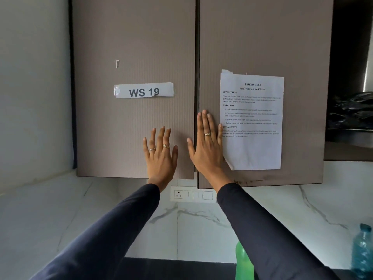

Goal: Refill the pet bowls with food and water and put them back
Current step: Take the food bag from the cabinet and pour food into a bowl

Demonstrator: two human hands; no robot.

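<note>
Both hands spread flat: left hand (160, 151) on the left cabinet door (133, 47), right hand (207, 144) on the right cabinet door (262, 37). Blue water bottle (362, 251) stands low, well right of the right hand. Pet bowls not visible.

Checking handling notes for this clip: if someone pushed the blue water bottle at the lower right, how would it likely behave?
The blue water bottle stands tall and narrow, so it would probably tip rather than slide. It looks like thin clear plastic, likely dentable; how full it is cannot be told.
</note>
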